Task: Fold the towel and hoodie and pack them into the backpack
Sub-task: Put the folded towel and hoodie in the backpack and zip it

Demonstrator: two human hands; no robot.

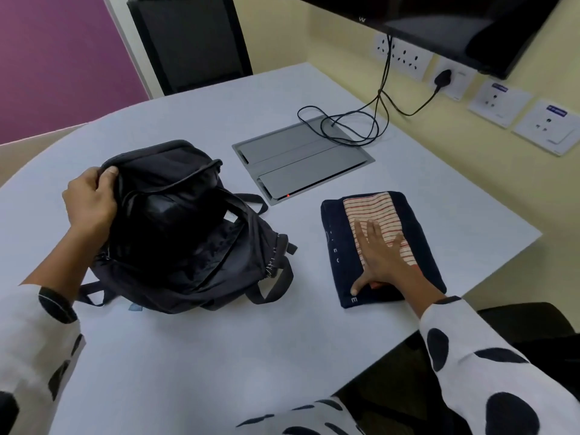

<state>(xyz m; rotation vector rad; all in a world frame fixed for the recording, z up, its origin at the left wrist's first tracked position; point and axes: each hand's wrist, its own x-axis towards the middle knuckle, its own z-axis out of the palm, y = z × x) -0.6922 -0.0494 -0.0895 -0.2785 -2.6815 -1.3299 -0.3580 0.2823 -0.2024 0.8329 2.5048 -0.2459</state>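
1. Folding looks done: striped towel point(375, 215) lying flat atop folded dark hoodie point(417, 246) on the counter point(219, 356), right of the backpack point(188, 233).
2. Left hand point(89, 202) gripping the backpack's rim, holding it open.
3. Right hand point(381, 255) spread flat, pressing on the towel.
4. Left to do: packing both inside.

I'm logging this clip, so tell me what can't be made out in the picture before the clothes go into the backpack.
- Backpack interior, head view: too dark to tell whether anything lies inside.
- Hoodie lettering: too small, partly under the right hand.
- Towel: near end covered by that hand.
- Left hand fingertips: tucked behind the backpack's rim.
- Monitor: cut off by the top edge.
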